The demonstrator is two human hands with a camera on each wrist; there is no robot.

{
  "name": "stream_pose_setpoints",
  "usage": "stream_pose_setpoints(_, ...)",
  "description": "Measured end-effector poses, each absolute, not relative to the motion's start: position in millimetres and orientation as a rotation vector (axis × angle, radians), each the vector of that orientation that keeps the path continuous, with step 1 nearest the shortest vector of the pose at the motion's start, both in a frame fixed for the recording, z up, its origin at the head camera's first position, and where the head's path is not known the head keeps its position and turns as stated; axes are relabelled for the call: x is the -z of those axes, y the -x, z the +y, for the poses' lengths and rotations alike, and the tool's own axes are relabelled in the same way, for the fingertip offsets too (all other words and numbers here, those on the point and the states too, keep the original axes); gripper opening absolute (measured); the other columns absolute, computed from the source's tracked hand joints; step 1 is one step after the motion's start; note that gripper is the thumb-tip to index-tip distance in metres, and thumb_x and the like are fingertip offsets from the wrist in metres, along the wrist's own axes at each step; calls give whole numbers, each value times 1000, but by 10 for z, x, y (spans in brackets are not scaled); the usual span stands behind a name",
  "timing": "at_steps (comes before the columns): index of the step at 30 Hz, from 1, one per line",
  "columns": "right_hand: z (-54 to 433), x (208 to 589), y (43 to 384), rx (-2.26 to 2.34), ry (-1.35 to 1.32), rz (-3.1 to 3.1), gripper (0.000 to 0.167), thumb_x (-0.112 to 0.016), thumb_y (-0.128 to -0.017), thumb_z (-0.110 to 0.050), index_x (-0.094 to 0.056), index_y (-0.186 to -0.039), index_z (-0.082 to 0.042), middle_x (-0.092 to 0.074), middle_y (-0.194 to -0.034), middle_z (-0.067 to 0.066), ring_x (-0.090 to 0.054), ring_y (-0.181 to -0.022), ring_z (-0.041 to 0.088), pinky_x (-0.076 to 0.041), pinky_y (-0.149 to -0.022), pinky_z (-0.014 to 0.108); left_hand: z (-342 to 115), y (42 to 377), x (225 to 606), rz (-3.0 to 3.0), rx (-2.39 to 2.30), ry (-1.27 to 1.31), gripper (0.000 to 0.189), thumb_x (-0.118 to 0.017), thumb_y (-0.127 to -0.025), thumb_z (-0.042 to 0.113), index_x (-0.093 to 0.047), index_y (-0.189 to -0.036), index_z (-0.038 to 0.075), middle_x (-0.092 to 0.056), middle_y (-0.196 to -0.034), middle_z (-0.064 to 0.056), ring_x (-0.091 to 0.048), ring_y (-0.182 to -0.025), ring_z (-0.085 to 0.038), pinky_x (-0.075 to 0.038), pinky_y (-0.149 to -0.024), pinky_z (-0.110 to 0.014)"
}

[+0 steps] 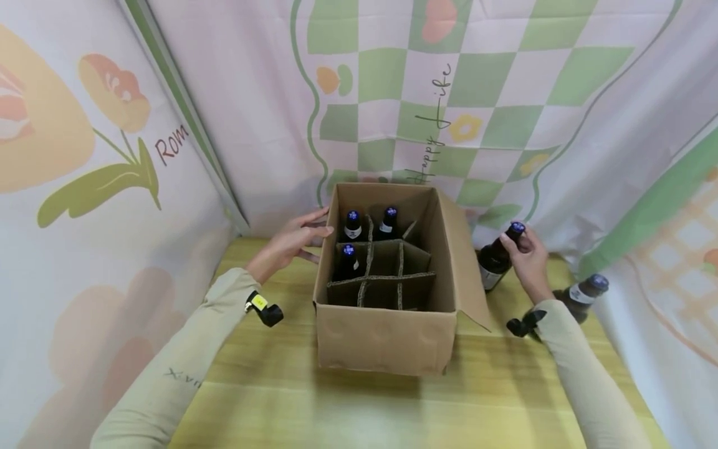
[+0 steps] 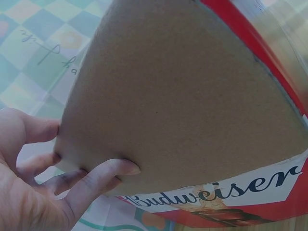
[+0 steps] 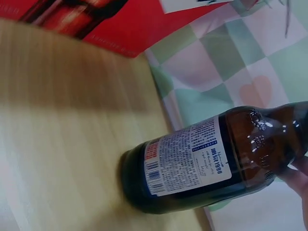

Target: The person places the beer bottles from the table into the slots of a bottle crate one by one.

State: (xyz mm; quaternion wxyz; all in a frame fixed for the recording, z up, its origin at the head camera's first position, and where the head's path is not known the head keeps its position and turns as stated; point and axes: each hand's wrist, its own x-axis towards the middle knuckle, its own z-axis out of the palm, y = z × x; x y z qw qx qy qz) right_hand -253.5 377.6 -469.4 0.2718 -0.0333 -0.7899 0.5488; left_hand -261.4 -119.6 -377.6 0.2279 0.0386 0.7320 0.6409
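A cardboard box (image 1: pixel 387 340) with a cardboard divider (image 1: pixel 384 277) stands upright, its top uncovered. Three dark bottles sit in its compartments: one at back left (image 1: pixel 353 227), one at back middle (image 1: pixel 388 223), one at middle left (image 1: pixel 348 265). My left hand (image 1: pixel 291 240) rests with extended fingers against the box's left side; in the left wrist view its fingertips touch brown cardboard (image 2: pixel 173 96). Right of the box, my right hand (image 1: pixel 530 255) pinches the neck of a brown beer bottle (image 3: pixel 192 163). Whether that bottle's base touches the table cannot be told.
Another beer bottle (image 1: pixel 586 294) stands on the table's right side, partly behind my right forearm. A flap (image 1: pixel 462 262) juts from the box's right side. The wooden table (image 1: pixel 269 374) extends in front. Patterned curtains (image 1: pixel 387 125) hang behind and at both sides.
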Motion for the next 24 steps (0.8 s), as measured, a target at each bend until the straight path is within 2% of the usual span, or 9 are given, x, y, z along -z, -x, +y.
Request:
stream_pose_setpoints(3,3867,4705,2595,-1639,174,-2063,30,-75,-94,-6,-73,-125,-7,-71,-86,-22,-66,-78,-6,-55,-68,6,-1190,2618,3767,2014,-1770,-106,73,-65,-104,21,-29,-167,30,-36,-168,-12,-51,-140,-41,-67,-79,-39)
stream_pose_setpoints(6,3958,4732,2648,-1850,234,-1984,25,-76,-95,-6,-73,-115,-20,-75,-87,-20,-70,-79,-5,-60,-69,11,-1190,2622,3756,2013,-1770,-103,73,-65,-104,21,-28,-167,31,-37,-168,-12,-51,-140,-41,-67,-79,-40)
stream_pose_setpoints(8,4000,4727,2654,-1938,261,-1978,27,-75,-96,-8,-72,-118,-23,-75,-89,-20,-70,-81,-4,-61,-69,13,-1190,2624,3748,2013,-1771,-105,73,-64,-104,21,-28,-167,31,-37,-168,-12,-51,-140,-41,-67,-80,-40)
stream_pose_setpoints(12,4038,4622,2603,-2004,317,-2000,35,-77,-97,-15,-67,-130,-19,-74,-89,-20,-69,-81,-3,-61,-68,13,-1185,2626,3745,2012,-1772,-112,72,-63,-105,20,-28,-167,30,-37,-168,-13,-51,-140,-41,-67,-79,-39)
stream_pose_setpoints(17,3999,4348,2543,-2068,388,-1972,26,-75,-98,-18,-65,-122,-21,-75,-82,-16,-70,-71,1,-60,-64,14,-1192,2625,3775,2007,-1774,-106,73,-64,-105,20,-28,-167,31,-36,-168,-12,-51,-141,-41,-67,-79,-39)
stream_pose_setpoints(19,3962,4217,2541,-2094,412,-1949,39,-73,-99,-18,-61,-136,-15,-74,-79,-14,-71,-67,2,-61,-62,15,-1199,2621,3782,2006,-1775,-100,73,-65,-104,21,-28,-167,31,-37,-168,-11,-51,-141,-41,-67,-80,-39)
stream_pose_setpoints(24,3916,3952,2523,-2158,397,-1906,40,-73,-99,-18,-60,-136,-13,-75,-78,-12,-74,-64,5,-62,-62,18,-1193,2618,3782,2006,-1777,-93,73,-65,-104,20,-28,-167,31,-40,-166,-12,-52,-139,-41,-67,-79,-39)
